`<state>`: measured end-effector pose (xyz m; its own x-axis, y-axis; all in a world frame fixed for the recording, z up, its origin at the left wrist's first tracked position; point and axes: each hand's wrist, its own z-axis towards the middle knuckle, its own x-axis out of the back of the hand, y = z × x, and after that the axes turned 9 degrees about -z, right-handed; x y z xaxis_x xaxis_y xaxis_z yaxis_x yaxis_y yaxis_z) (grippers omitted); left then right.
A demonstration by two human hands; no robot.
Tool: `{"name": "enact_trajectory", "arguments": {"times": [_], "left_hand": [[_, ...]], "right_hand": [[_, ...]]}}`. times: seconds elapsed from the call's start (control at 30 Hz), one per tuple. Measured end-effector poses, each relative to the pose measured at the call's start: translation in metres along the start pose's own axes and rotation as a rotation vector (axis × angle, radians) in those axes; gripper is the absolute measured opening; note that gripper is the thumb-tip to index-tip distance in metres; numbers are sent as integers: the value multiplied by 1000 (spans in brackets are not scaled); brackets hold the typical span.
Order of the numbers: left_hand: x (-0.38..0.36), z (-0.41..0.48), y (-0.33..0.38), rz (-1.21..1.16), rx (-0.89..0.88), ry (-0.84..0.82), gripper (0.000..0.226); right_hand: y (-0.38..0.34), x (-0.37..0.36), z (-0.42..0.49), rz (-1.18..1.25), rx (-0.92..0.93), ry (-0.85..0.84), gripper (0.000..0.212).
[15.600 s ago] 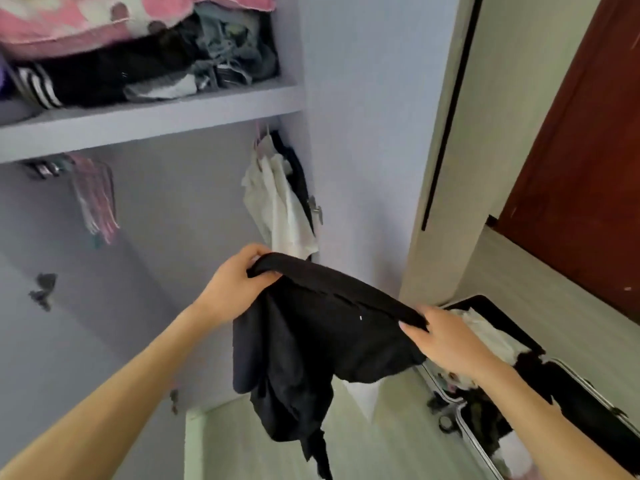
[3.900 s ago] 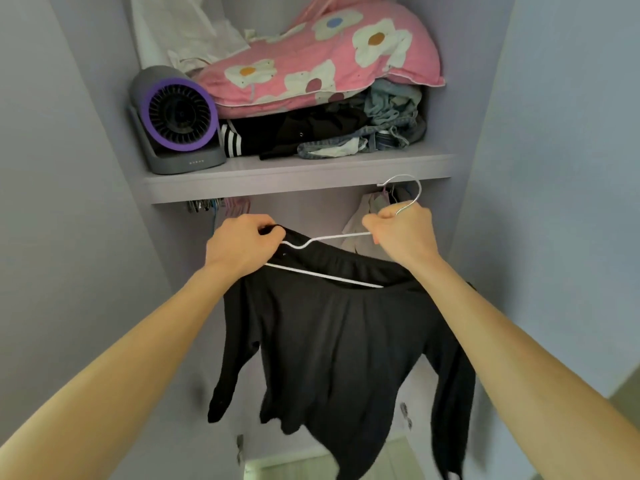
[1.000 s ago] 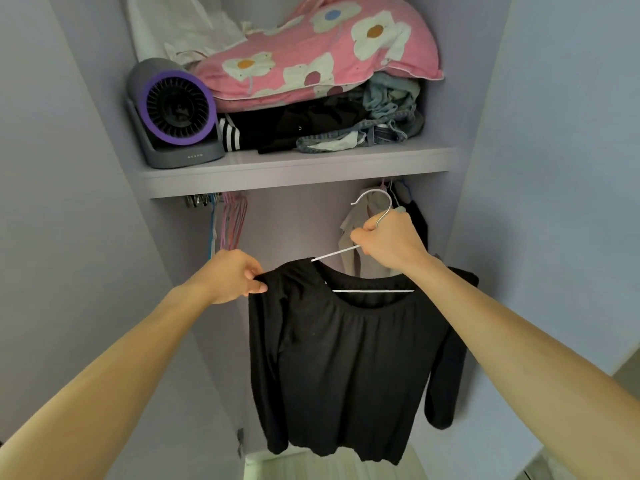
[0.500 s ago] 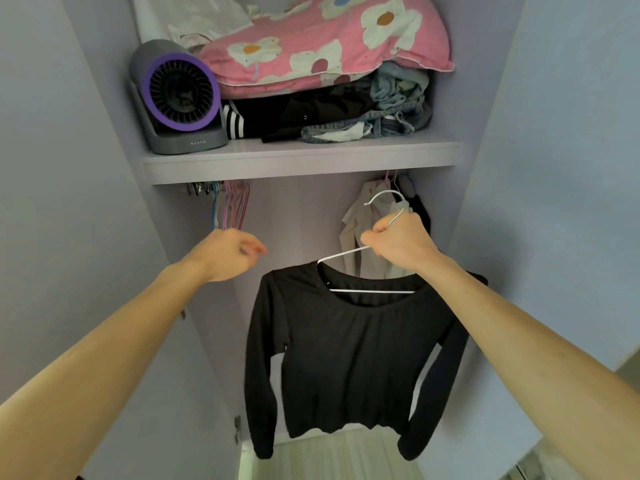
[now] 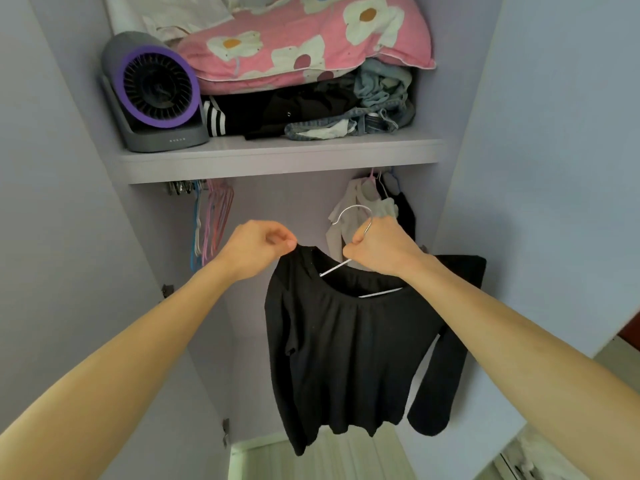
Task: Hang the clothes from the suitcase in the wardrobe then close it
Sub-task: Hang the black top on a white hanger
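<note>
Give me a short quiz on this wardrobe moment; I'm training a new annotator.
1. True or false: no hand holds the white wire hanger.
2. The left hand pinches: A the shoulder of the black long-sleeved top, B the hanger's hook, C nothing.
3. Fill in: the grey fan with a purple ring stands at the ___ end of the wardrobe shelf in the picture.
Key: 1 false, the right hand grips it; 2 A; 3 left.

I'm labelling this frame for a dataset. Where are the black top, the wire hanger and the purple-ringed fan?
black top (image 5: 353,358): head view, middle of its front.
wire hanger (image 5: 335,268): head view, bare sloped arm showing in the neckline.
purple-ringed fan (image 5: 157,86): head view, centre of its dark grille.
</note>
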<state>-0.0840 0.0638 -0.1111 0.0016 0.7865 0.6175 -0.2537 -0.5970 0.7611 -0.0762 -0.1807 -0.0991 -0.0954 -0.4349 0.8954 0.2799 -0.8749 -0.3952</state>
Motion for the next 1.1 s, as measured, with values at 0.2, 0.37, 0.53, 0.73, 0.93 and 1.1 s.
{"name": "enact_trajectory", "arguments": {"times": [0.2, 0.37, 0.53, 0.73, 0.93, 1.1], "left_hand": [[-12, 2, 3, -71, 57, -179, 12], [-21, 2, 20, -157, 64, -242, 30], [-34, 1, 27, -71, 21, -333, 13], [-26, -5, 4, -61, -61, -156, 22], [-3, -3, -8, -86, 25, -67, 22], [-17, 3, 7, 17, -41, 2, 32]], "right_hand": [[3, 6, 6, 155, -31, 125, 38], [2, 6, 4, 148, -35, 122, 51], [-3, 10, -1, 304, -17, 63, 31], [54, 13, -18, 183, -60, -50, 30], [88, -13, -35, 169, -94, 19, 24], [67, -28, -33, 144, -8, 68, 20]]}}
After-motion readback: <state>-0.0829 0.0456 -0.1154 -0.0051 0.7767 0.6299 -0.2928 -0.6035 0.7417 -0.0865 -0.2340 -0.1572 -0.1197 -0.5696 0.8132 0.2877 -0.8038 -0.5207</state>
